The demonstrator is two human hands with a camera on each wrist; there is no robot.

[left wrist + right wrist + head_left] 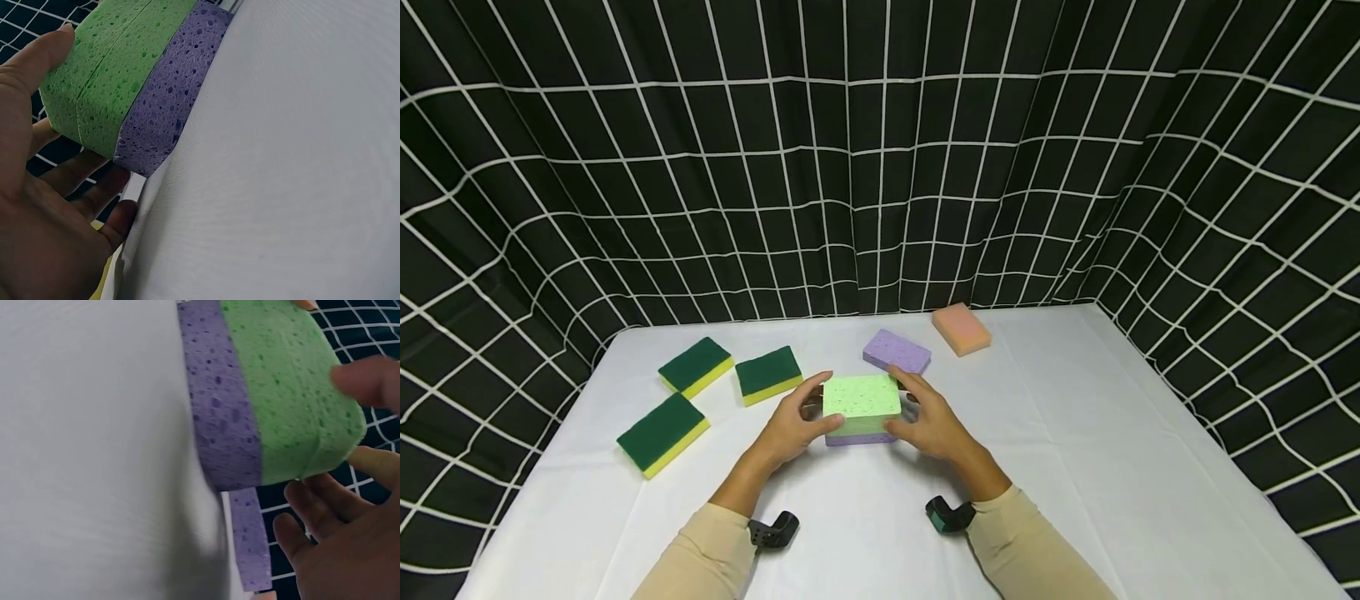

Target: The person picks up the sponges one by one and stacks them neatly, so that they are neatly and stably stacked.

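Observation:
Two light-green sponges (861,395) lie squarely on a purple sponge (859,440), making a stack on the white table; the seam between the green ones shows in the left wrist view. My left hand (790,423) holds the green sponges at their left end, thumb at the front and index finger at the far corner. At the right end, my right hand (931,421) holds them in the same way, its thumb overlapping the green face in the right wrist view. The lower fingers of both hands spread loosely beside the stack.
Behind the stack lies another purple sponge (897,351), with an orange sponge (961,328) farther back to its right. Three green-and-yellow scouring sponges (662,433) lie at the left. A black gridded curtain (865,167) encloses the white table (1075,467) at the back and sides.

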